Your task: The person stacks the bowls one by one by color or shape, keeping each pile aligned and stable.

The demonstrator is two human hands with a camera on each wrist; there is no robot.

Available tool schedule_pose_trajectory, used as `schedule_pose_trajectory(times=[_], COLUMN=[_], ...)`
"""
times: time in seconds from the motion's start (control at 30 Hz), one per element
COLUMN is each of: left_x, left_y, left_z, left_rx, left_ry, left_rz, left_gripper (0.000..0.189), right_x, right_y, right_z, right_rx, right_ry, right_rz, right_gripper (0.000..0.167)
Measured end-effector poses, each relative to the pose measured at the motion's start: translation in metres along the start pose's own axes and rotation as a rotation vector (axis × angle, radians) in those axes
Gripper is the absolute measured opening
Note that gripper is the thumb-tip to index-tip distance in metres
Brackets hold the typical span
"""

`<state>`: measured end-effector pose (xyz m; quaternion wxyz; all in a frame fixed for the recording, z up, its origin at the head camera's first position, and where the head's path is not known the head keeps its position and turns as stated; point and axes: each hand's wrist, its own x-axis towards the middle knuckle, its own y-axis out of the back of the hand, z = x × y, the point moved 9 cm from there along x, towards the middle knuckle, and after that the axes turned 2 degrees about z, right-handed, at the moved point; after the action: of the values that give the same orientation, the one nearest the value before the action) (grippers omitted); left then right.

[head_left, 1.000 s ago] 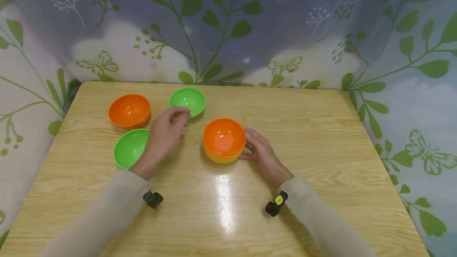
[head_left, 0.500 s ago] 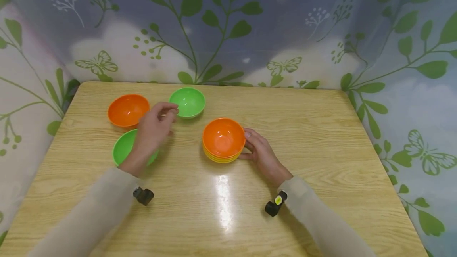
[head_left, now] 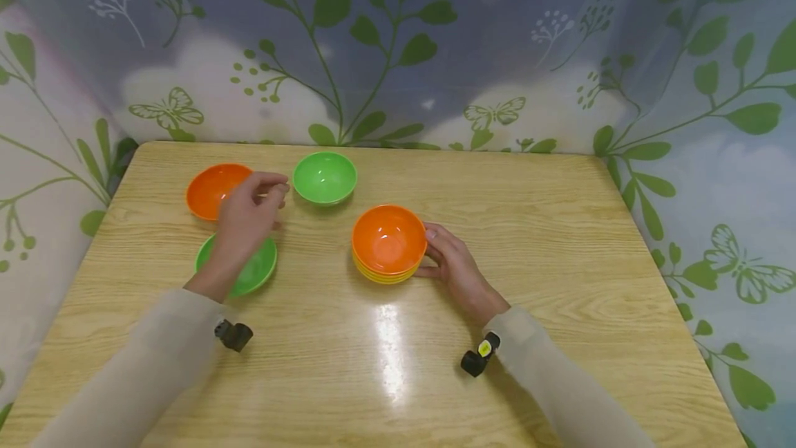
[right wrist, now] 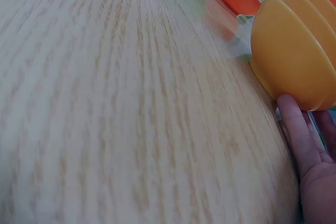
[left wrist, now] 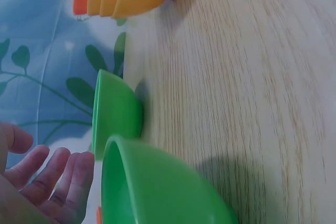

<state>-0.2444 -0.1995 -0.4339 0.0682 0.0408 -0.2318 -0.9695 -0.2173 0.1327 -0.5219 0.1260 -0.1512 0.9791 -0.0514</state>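
Observation:
In the head view, my left hand (head_left: 245, 216) hovers over the left part of the table, above a green bowl (head_left: 260, 267) and the right edge of an orange bowl (head_left: 206, 193). Its fingers are loosely bent and hold nothing. A stack of bowls stands mid-table, an orange bowl (head_left: 390, 239) on top of several yellow bowls (right wrist: 291, 51). My right hand (head_left: 459, 272) rests against the stack's right side, with thumb and fingertips touching it. The right wrist view shows the thumb (right wrist: 296, 129) stretched out to the lowest yellow bowl. The left forearm and hand partly hide the two bowls beneath.
Another green bowl (head_left: 325, 178) stands near the back edge of the wooden table (head_left: 528, 213), right of the left hand. A leaf-patterned curtain (head_left: 398, 54) hangs behind the table and at its sides. Small black cameras (head_left: 233, 334) sit on both wrists.
My left hand has moved left, away from the rear green bowl, and is now over the left-hand bowls. My right hand and the stack have stayed in place.

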Motion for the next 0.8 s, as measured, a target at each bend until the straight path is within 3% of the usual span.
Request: schedule_pose_trajectory(times=[0.3,0.8], left_x=[0.001,0.004], left_y=[0.012,0.027], left_z=[-0.008,-0.018], left_rx=[0.071,0.090], left_ry=[0.016,0.053], left_rz=[0.019,0.038], left_gripper=[0.043,0.046], right_x=[0.000,0.000], right_y=[0.000,0.001], right_z=[-0.001,0.001], right_rx=[-0.009,0.009], right_ry=[-0.003,0.006], right_rz=[0.006,0.007], right_gripper=[0.055,0.055])
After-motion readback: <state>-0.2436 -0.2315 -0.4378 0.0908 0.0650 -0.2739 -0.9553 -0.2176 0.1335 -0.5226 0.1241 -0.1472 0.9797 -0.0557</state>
